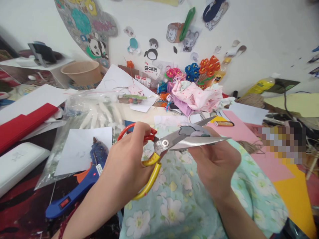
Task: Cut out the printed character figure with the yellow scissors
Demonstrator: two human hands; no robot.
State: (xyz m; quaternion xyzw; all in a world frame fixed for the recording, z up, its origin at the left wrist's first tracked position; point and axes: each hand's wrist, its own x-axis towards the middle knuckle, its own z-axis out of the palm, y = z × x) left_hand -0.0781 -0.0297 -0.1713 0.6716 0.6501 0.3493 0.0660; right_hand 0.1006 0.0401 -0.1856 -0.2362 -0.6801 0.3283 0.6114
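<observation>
My left hand (pixel 132 156) grips a pair of scissors (pixel 164 143) by its handles, one loop red and the other yellow. The scissor blades stand apart and point right. Between them is a small grey paper cutout (pixel 190 130) with a dark outline. My right hand (pixel 215 156) holds this cutout from behind the lower blade, which hides part of its fingers. Below both hands spreads a green cloth (pixel 171 209) with white flowers.
A blue glue gun (pixel 79 194) lies left of my left forearm, near a plastic bag (pixel 72 116) and a white box (pixel 21 164). Pink paper (pixel 270 162) is at the right. Yarn flowers (pixel 191 72), pink fabric (pixel 196 96) and a paper bucket (pixel 81 71) stand at the back.
</observation>
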